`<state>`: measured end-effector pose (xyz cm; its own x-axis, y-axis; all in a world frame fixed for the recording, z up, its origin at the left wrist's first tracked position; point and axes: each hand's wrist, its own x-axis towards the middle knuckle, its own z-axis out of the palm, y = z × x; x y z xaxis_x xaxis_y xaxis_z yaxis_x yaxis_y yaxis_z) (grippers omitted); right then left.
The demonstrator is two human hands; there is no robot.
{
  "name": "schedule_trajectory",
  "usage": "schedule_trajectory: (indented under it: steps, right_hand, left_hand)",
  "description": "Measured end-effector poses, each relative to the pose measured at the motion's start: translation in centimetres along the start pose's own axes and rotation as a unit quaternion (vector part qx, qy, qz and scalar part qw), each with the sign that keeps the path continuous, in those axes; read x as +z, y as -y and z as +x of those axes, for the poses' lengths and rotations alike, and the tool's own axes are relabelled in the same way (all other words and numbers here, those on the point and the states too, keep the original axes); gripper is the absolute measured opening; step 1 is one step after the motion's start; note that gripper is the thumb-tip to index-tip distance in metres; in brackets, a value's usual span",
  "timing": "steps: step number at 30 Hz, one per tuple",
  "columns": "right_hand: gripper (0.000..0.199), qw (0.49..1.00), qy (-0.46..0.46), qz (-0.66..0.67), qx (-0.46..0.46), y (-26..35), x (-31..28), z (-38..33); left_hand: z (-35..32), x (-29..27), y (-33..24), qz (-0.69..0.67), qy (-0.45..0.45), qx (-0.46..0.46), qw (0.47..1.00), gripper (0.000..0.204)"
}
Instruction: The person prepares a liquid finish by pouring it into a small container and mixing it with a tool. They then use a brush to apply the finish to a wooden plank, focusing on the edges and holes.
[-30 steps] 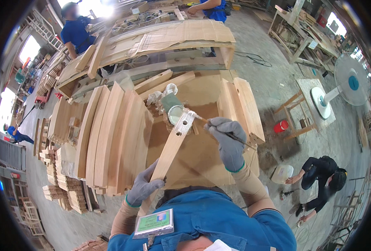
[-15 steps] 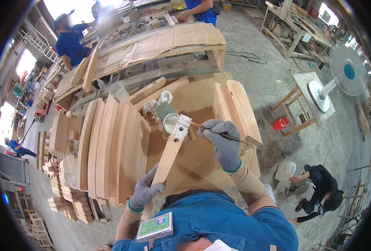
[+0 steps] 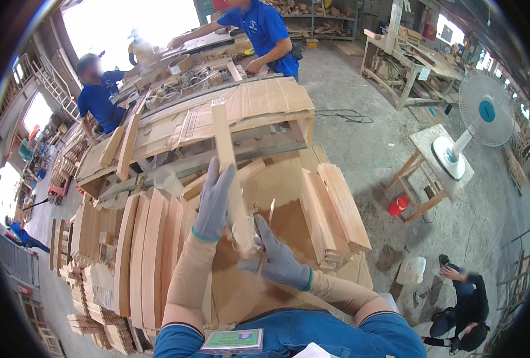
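A pale wooden bar (image 3: pixel 223 134) stands tilted up in front of me, its far end reaching over the cardboard-topped bench. My gloved left hand (image 3: pixel 213 200) is closed around its middle from the left side. At the blurred lower end, my gloved right hand (image 3: pixel 283 261) has its fingers closed on the bar. A thin brush (image 3: pixel 271 210) sticks up beside that hand's fingers, its lower part hidden. Behind the bar, the small container seen earlier is mostly covered. Brown cardboard (image 3: pixel 283 203) lies below both hands.
Curved wooden pieces (image 3: pixel 139 256) stand in a row at left; more boards (image 3: pixel 336 209) lie at right. Beyond is a cardboard-covered bench (image 3: pixel 259 98) with two people in blue near it. At right are a fan (image 3: pixel 480 113), a red container (image 3: pixel 398 206) and a crouching person (image 3: pixel 465 304).
The bar has swung upward and away, its far end now higher. My left hand has moved forward to its middle. My right hand has come down and left to its lower end.
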<state>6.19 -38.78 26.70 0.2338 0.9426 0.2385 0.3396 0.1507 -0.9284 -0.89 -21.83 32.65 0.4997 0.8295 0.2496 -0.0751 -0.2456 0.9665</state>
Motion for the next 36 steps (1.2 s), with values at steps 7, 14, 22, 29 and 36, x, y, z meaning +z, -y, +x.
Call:
schedule_trajectory:
  steps: [7, 14, 22, 29, 36]
  right_hand:
    - [0.070, 0.988, -0.153, -0.024, 0.023, -6.2, -6.5, 15.8]
    - [0.034, 0.945, -0.196, -0.256, 0.065, -13.3, -11.9, 38.1]
    - [0.051, 0.933, -0.175, -0.311, 0.040, -13.7, -13.5, 39.0]
    - [0.080, 0.886, -0.132, -0.429, 0.117, -12.3, -18.9, 11.3]
    - [0.087, 0.823, -0.126, -0.457, 0.312, -11.2, -15.3, -3.0]
  left_hand:
    - [4.2, 0.7, 1.3, -0.264, 0.002, -0.023, 0.964, 0.058]
    - [-0.2, -1.7, 4.3, -0.245, -0.091, -0.124, 0.957, 0.053]
    - [-3.1, -5.6, 6.4, -0.238, -0.175, -0.130, 0.947, 0.048]
    - [-10.0, -7.1, 7.2, -0.168, -0.163, -0.185, 0.954, 0.047]
    - [-15.1, -2.5, 4.4, -0.051, -0.006, -0.150, 0.987, 0.054]
